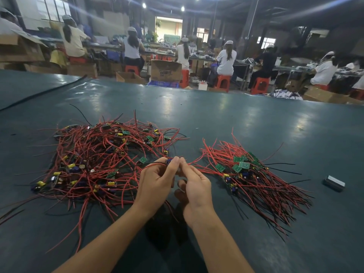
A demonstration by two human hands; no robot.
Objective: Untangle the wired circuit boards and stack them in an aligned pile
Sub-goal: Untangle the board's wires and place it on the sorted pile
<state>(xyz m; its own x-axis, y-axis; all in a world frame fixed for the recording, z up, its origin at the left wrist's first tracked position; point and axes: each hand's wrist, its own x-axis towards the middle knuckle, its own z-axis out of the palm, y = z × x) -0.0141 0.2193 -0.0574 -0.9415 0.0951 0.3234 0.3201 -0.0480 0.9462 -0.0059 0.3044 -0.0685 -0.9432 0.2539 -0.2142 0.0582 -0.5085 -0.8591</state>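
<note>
Two heaps of wired circuit boards lie on our glossy dark-teal table (216, 115). Leftmost, the tangled heap (102, 158) is a loose mass of thin red and black leads, small green rectangular boards, and yellow and blue cylindrical parts. Just right of it, our left grip (157, 181) pinches one wired board (169, 161) between thumb and curled fingers. Our right grip (195, 184), touching the left, pinches that board's red lead. Farther right, the sorted pile (256, 180) has its green boards clustered and its leads fanned one way. One small silvery rectangular block (334, 183) lies beyond.
</note>
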